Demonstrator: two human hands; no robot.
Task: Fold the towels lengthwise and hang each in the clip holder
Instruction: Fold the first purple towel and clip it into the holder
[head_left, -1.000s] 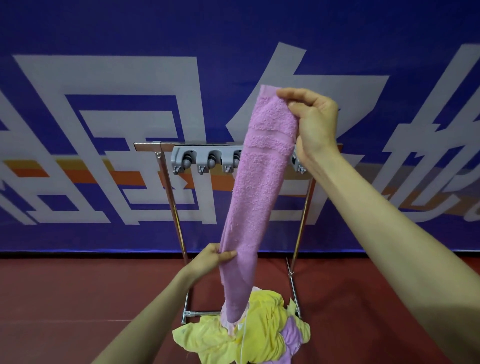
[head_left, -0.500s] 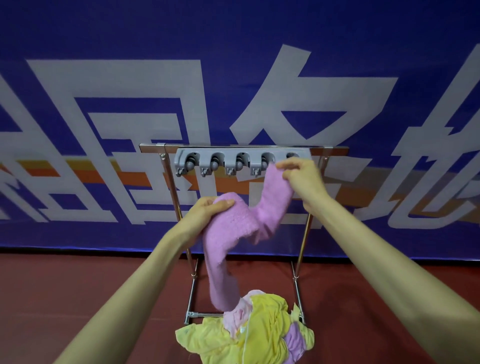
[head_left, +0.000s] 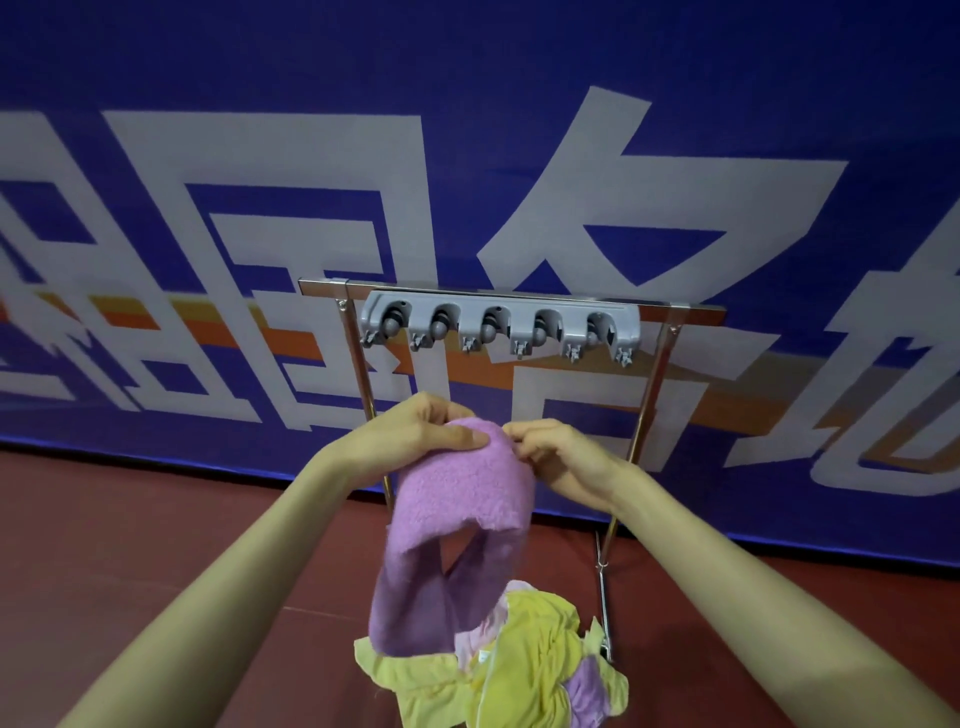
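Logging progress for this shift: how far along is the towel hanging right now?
Done: nothing is hung; every slot of the grey clip holder is bare. In hand: the left hand and right hand pinch the top of a purple towel, doubled over, below the holder. Left: clip it, then fold and hang the pile of yellow and purple towels on the floor.

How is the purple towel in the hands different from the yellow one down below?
The purple towel is held up by the left hand and right hand; the yellow towel lies on the red surface. The purple towel is doubled over and hangs down; the yellow towel is crumpled in a heap. Neither is in the clip holder.
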